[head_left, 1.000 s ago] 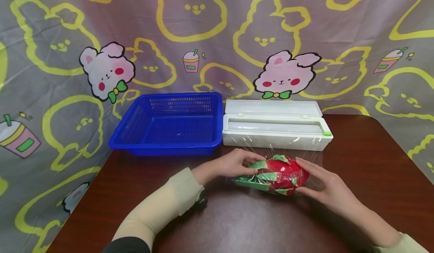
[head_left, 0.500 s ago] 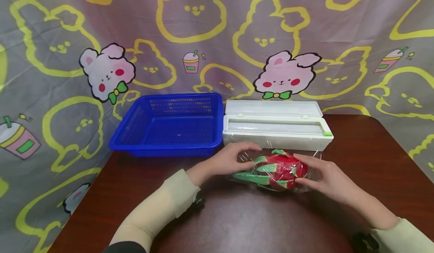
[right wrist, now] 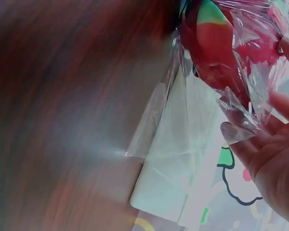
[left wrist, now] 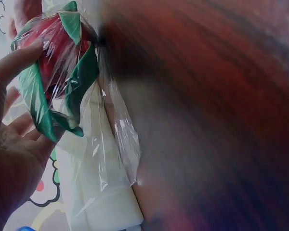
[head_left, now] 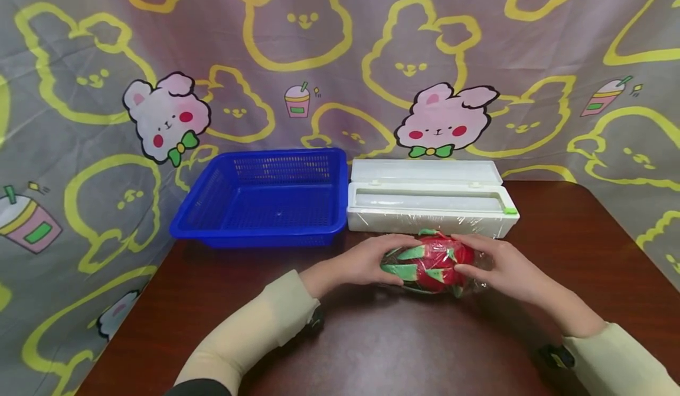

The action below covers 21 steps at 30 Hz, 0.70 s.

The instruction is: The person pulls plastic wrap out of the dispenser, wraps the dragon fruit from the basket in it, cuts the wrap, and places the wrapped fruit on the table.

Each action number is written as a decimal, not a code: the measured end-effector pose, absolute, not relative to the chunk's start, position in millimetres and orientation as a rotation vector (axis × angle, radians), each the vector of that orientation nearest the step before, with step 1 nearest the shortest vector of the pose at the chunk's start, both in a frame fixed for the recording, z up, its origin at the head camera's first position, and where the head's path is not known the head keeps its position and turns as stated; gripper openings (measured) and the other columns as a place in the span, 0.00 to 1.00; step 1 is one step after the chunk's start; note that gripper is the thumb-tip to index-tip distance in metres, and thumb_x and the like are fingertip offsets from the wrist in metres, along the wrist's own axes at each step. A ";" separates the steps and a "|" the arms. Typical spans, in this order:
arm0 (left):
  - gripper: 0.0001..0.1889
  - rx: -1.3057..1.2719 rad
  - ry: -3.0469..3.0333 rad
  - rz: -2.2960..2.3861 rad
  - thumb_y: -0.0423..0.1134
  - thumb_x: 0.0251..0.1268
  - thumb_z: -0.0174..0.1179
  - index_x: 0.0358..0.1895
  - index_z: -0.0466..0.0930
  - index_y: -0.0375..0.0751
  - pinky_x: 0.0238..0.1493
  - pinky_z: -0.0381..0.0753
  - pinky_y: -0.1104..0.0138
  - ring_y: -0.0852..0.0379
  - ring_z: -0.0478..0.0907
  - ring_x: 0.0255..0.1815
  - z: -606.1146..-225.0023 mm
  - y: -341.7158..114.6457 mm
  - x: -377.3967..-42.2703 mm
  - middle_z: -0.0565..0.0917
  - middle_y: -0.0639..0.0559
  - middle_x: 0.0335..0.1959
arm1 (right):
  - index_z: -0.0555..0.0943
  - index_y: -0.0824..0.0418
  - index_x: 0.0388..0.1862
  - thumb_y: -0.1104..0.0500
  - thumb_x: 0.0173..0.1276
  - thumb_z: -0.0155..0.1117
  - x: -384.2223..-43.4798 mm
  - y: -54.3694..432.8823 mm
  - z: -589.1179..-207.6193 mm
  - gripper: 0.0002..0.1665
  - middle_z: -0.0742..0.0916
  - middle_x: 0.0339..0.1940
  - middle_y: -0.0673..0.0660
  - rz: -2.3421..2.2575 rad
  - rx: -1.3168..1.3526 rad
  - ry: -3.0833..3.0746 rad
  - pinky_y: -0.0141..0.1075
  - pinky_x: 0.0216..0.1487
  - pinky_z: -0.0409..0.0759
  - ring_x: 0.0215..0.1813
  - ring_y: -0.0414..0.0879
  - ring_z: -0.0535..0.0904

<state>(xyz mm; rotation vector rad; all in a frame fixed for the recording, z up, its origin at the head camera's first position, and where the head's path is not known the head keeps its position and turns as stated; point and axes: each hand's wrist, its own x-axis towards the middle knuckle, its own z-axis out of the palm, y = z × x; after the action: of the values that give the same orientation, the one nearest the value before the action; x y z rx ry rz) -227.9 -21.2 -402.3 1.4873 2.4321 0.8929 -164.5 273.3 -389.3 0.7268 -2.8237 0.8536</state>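
Observation:
A red dragon fruit with green leaf tips (head_left: 438, 257) lies on its side under clear cling film, in front of the white box. My left hand (head_left: 366, 260) grips its leafy end, thumb on the near side and fingers over the far side. At the red end my right hand (head_left: 515, 272) holds it between thumb and fingers. In the left wrist view, film (left wrist: 125, 134) hangs loosely below the leaves. Crumpled film (right wrist: 245, 91) bunches by the fingers of my right hand (right wrist: 274, 163) in the right wrist view.
Just behind the fruit stands a long white cling film box (head_left: 432, 223) with its lid (head_left: 425, 172) raised, a film roll (head_left: 425, 202) inside and a green piece (head_left: 510, 211) at its right end. Left of it is a blue plastic basket (head_left: 255, 232). A patterned curtain (head_left: 340, 42) hangs behind the brown table (head_left: 404, 349).
My left hand has moved right and closed around the leafy end. The right hand has shifted slightly left, and the wrapped fruit has turned between them.

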 end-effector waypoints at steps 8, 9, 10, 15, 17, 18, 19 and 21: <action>0.42 1.378 2.448 0.853 0.40 0.53 0.73 0.72 0.63 0.51 0.58 0.69 0.72 0.64 0.72 0.56 -403.4 -17.3 -235.7 0.75 0.55 0.63 | 0.73 0.61 0.67 0.47 0.60 0.73 -168.9 267.0 -387.3 0.39 0.82 0.54 0.60 0.903 0.678 -2.838 0.35 0.36 0.82 0.45 0.50 0.77; 0.42 1.360 2.447 0.844 0.40 0.53 0.73 0.73 0.63 0.51 0.57 0.69 0.71 0.64 0.72 0.55 -403.1 -17.0 -236.3 0.75 0.55 0.62 | 0.72 0.61 0.67 0.47 0.61 0.72 -168.9 266.7 -387.5 0.39 0.82 0.55 0.60 0.909 0.672 -2.844 0.35 0.35 0.82 0.45 0.50 0.77; 0.43 1.351 2.447 0.834 0.40 0.52 0.73 0.73 0.62 0.51 0.58 0.69 0.71 0.64 0.72 0.55 -403.1 -16.5 -237.2 0.75 0.55 0.63 | 0.71 0.60 0.68 0.47 0.61 0.71 -168.8 266.5 -388.0 0.39 0.81 0.55 0.60 0.918 0.662 -2.849 0.36 0.36 0.82 0.46 0.50 0.76; 0.44 1.345 2.433 0.817 0.40 0.51 0.74 0.73 0.62 0.51 0.55 0.70 0.70 0.64 0.72 0.53 -402.6 -15.7 -241.5 0.76 0.55 0.61 | 0.66 0.58 0.72 0.49 0.61 0.72 -164.0 269.0 -389.1 0.43 0.77 0.61 0.64 0.880 0.627 -2.823 0.50 0.42 0.82 0.53 0.58 0.75; 0.44 1.352 2.431 0.822 0.39 0.50 0.74 0.73 0.62 0.50 0.53 0.71 0.72 0.64 0.73 0.51 -402.5 -15.8 -243.7 0.77 0.55 0.59 | 0.67 0.57 0.72 0.52 0.58 0.75 -161.7 270.4 -389.7 0.45 0.76 0.63 0.63 0.828 0.642 -2.766 0.54 0.44 0.81 0.56 0.58 0.74; 0.44 1.354 2.430 0.825 0.38 0.49 0.74 0.73 0.62 0.50 0.51 0.72 0.72 0.64 0.73 0.49 -402.4 -15.8 -245.2 0.77 0.55 0.58 | 0.68 0.56 0.71 0.53 0.55 0.77 -160.6 270.6 -390.2 0.45 0.75 0.63 0.61 0.801 0.659 -2.735 0.54 0.44 0.81 0.57 0.57 0.73; 0.45 1.359 2.430 0.827 0.38 0.48 0.74 0.73 0.63 0.50 0.50 0.72 0.73 0.63 0.74 0.48 -402.4 -15.9 -246.6 0.78 0.55 0.57 | 0.69 0.55 0.70 0.54 0.53 0.79 -159.7 270.4 -390.6 0.46 0.75 0.63 0.60 0.772 0.681 -2.704 0.54 0.44 0.81 0.58 0.56 0.72; 0.45 1.351 2.424 0.829 0.38 0.48 0.74 0.73 0.63 0.50 0.49 0.72 0.73 0.63 0.74 0.47 -401.5 -15.6 -249.5 0.78 0.54 0.56 | 0.70 0.54 0.70 0.56 0.48 0.82 -158.3 268.8 -392.5 0.49 0.74 0.64 0.58 0.710 0.731 -2.655 0.54 0.45 0.81 0.60 0.55 0.71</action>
<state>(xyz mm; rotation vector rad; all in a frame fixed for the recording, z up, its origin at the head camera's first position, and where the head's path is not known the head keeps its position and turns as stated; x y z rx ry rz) -249.5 -15.6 -401.5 1.3508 2.4242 0.8287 -158.3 268.8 -392.5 0.7309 -2.6553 0.7096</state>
